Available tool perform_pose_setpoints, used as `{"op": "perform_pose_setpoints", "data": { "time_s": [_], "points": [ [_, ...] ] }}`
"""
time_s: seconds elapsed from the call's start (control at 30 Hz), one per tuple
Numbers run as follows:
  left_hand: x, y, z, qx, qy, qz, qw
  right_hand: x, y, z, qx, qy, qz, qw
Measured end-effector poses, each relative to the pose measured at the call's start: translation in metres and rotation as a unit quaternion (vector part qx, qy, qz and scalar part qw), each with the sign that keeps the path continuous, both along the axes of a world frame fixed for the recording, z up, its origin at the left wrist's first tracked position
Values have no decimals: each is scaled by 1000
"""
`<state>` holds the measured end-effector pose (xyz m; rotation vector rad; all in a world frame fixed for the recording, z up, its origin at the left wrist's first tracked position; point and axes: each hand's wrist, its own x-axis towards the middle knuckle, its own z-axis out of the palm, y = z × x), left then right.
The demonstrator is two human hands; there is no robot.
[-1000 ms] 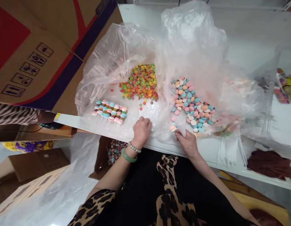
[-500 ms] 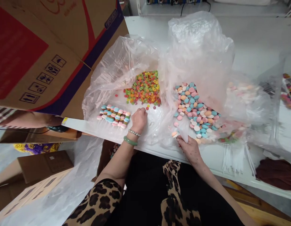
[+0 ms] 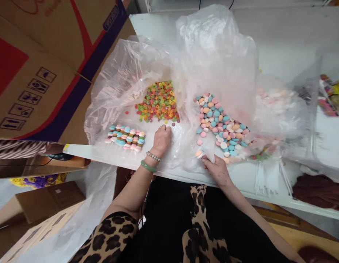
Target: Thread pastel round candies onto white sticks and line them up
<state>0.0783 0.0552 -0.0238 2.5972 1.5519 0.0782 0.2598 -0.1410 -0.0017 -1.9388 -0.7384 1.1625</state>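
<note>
My left hand, fingers curled together, rests on the plastic just below a pile of small ring candies. Whatever its fingertips pinch is hidden. Closed near the table's front edge, my right hand has orange and blue pieces of a candy skewer at its fingertips; the stick cannot be seen. Translucent plastic shows beside those fingers. Beyond them spreads a heap of pink, blue, orange and white oval candies. Several finished candy skewers lie side by side left of my left hand.
A large cardboard box stands at the left. Clear plastic bags bunch up behind the candies. White sticks and a dark brown cloth lie at the right, with another bag of pale candies behind.
The whole view has shifted, so most things appear farther left. My left hand has moved slightly right relative to the ring candies. My right hand stays closed at the same spot by the oval candies.
</note>
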Motion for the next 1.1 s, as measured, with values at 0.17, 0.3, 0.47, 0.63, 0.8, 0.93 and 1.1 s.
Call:
{"op": "perform_pose_setpoints", "data": {
  "time_s": [0.17, 0.3, 0.47, 0.63, 0.8, 0.93, 1.1],
  "points": [
    [-9, -16, -3, 11, -32, -18, 999, -3, -1, 6, 0, -6, 28, 1000],
    [-19, -11, -4, -10, -120, -72, 990, -6, -5, 5, 10, -5, 34, 999],
    [-24, -3, 3, -72, -175, -29, 982, -9, -10, 5, 21, -2, 28, 999],
    [-7, -35, 29, -155, -418, 132, 886, -10, -17, 23, 45, -11, 25, 999],
    [22, -86, 57, -492, -612, 164, 596, -12, -18, 37, 100, -83, 47, 990],
    [34, -101, 59, -547, -636, 179, 514, -10, -21, 36, 109, -151, 83, 979],
    [39, -104, 53, -520, -628, 179, 551, -3, -30, 32, 114, -218, 132, 960]
  ]
}}
